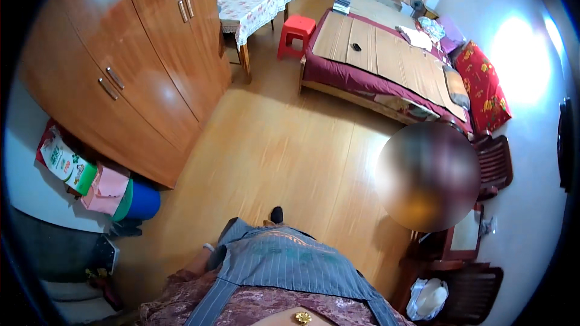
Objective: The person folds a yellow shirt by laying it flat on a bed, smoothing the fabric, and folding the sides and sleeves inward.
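My left forearm (196, 262) hangs at my side with a pale bracelet (208, 246) on the wrist. Beyond the bracelet, grey clothing hides the left hand. No part of my right hand shows. I wear a grey striped apron (284, 265) over a patterned maroon top. The tip of a dark shoe (277, 215) shows past the apron on the wooden floor (266, 145). Neither hand is seen touching anything.
A tall wooden wardrobe (121, 54) fills the left, with a blue bucket (145, 199) beside it. Ahead stand a red stool (296, 33), a cloth-covered table (257, 3) and a bed (362, 99). Dark wooden chairs (496, 166) line the right wall, near a blurred round patch.
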`<state>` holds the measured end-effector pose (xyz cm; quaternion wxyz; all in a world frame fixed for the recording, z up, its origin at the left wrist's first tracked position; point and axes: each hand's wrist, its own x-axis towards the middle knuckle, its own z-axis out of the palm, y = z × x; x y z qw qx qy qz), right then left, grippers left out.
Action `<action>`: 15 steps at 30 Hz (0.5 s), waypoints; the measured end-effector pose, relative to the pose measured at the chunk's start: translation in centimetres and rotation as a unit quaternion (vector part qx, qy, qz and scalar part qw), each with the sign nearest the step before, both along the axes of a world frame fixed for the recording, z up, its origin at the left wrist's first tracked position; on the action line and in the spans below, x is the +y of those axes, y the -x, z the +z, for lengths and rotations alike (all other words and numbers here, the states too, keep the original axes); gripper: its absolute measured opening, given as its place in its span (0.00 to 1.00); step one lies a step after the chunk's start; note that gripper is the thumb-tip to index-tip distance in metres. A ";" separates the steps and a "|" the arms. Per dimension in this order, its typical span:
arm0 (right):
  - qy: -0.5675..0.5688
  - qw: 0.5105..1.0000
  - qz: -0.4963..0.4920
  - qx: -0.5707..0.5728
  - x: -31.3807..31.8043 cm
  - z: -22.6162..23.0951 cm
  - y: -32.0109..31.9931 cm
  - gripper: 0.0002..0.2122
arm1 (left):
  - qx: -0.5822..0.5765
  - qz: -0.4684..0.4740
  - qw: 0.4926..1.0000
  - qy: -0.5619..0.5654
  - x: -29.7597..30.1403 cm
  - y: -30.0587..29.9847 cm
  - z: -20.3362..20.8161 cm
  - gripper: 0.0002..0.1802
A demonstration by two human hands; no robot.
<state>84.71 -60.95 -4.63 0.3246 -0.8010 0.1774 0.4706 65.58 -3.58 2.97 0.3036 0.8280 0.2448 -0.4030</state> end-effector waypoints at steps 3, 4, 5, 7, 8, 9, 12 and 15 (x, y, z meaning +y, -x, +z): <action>0.005 1.000 0.017 0.000 2.1 1.2 -5.3 0.23 | -0.024 0.011 1.000 0.001 1.5 -5.9 0.6 0.22; 0.008 1.000 0.012 -0.002 2.3 1.5 -6.9 0.23 | -0.034 0.009 0.999 0.005 1.8 -8.8 1.1 0.22; 0.009 1.000 0.008 -0.004 2.7 1.7 -8.4 0.23 | -0.044 0.010 0.999 0.007 2.4 -11.5 1.9 0.22; 0.014 1.000 -0.017 -0.007 3.1 2.3 -10.5 0.23 | -0.059 -0.015 0.998 0.006 3.4 -18.1 3.0 0.22; 0.013 1.000 -0.016 -0.006 3.5 2.4 -12.2 0.23 | -0.056 -0.012 0.998 0.006 4.1 -19.5 2.5 0.22; 0.013 1.000 -0.015 -0.006 4.1 2.2 -14.3 0.23 | -0.054 -0.129 0.990 -0.028 5.1 -21.7 2.2 0.22; 0.011 1.000 0.007 0.000 5.9 1.4 -19.5 0.23 | -0.046 -0.225 0.971 -0.066 7.6 -25.9 1.3 0.21; 0.012 1.000 0.017 0.009 6.1 -0.7 -24.0 0.23 | -0.080 -0.139 0.987 -0.010 6.3 -34.1 8.1 0.20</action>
